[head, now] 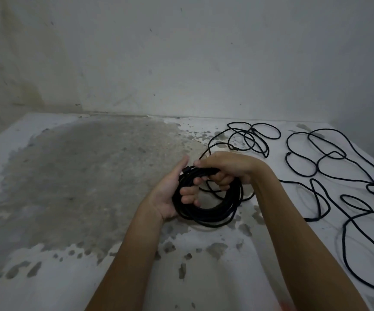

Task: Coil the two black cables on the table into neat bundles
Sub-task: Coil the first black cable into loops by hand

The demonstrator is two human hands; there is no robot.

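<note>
– Gripping what on the left?
– Clasping the coiled black cable (208, 213) in the left hand (170, 194), with fingers curled through the loops, over the stained table (69, 176).
– And on the right?
– Clenched round the top of that same coil with the right hand (224, 167). Trailing from there to loose loops (255, 138) near the wall (181, 63).
– Second black cable (338, 167)?
– Sprawled uncoiled across the table's right side, apart from both hands.

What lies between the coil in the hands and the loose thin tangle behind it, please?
One uncoiled strand of that same cable, running over stained table from the coil to the tangle; the head view shows it.
</note>
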